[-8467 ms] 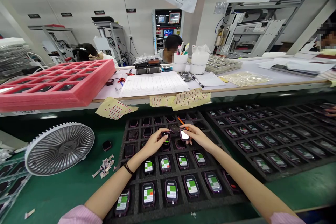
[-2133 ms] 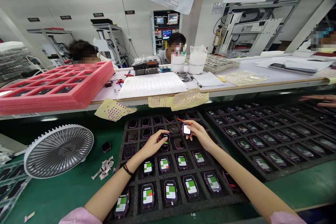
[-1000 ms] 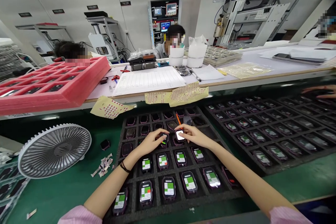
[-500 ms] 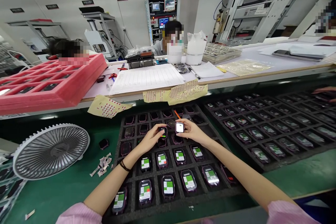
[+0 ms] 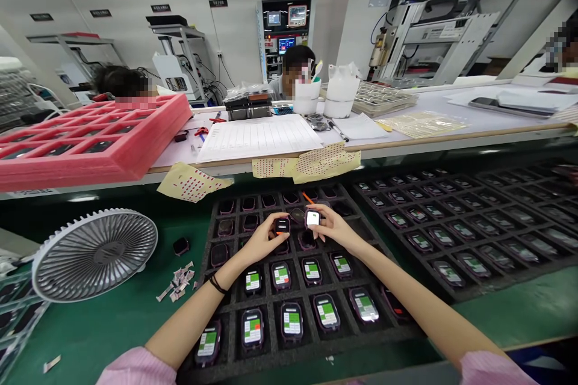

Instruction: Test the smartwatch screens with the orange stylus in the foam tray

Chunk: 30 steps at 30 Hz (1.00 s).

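Observation:
My left hand (image 5: 262,238) is closed around a smartwatch (image 5: 282,226) whose dark screen shows a small light band and an orange strip at its lower edge. Beside it, my right hand (image 5: 333,226) pinches a second smartwatch (image 5: 312,218) with a mostly white lit screen. Both are held above a black foam tray (image 5: 266,302). In its compartments lie several more watches, the nearer rows lit with green and white screens, such as this watch (image 5: 291,320). Near my right fingers an orange stick (image 5: 308,198) pokes out; whether I hold it is unclear.
A second foam tray of watches (image 5: 433,280) lies to the right, a person's blurred hand at its far edge. A grey fan (image 5: 99,255), a loose watch (image 5: 181,245) and small strips (image 5: 178,281) are on the left. A shelf edge (image 5: 383,147) crosses beyond the trays.
The screen of the watch in my left hand now faces me more fully, with my thumb lower on it. My right fingers have shifted slightly under their watch. The view has moved a little.

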### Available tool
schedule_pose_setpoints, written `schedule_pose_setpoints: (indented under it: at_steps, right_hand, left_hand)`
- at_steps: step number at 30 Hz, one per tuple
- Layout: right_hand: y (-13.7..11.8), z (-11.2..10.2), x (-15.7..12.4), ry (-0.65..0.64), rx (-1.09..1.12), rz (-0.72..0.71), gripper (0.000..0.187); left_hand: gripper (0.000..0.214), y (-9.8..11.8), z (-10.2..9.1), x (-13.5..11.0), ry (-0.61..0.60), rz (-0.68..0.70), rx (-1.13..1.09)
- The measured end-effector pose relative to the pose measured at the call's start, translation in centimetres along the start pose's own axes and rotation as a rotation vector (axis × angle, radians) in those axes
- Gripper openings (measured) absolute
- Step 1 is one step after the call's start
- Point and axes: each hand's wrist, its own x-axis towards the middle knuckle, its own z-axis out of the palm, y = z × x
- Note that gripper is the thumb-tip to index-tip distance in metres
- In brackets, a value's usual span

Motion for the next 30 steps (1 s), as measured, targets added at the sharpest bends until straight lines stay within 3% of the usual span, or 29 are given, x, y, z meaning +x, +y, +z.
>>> schedule_pose_setpoints:
  at_steps: [15,24,30]
  right_hand:
    - [-0.07,-0.11,0.02,-0.024,0.052,-0.004,0.035]
    - [0.2,-0.27,0.17,-0.037,0.09,0.008,0.028]
    - [0.2,-0.14,0.07,-0.067,0.092,-0.023,0.043]
  left_hand:
    - [0.04,0.43,-0.05,0.06,-0.005,-0.068,-0.1]
    - [0.039,0.85,-0.21,0.0,0.01,-0.079,-0.05]
    - [0.042,0.69,-0.13,0.06,0.006,-0.082,-0.076]
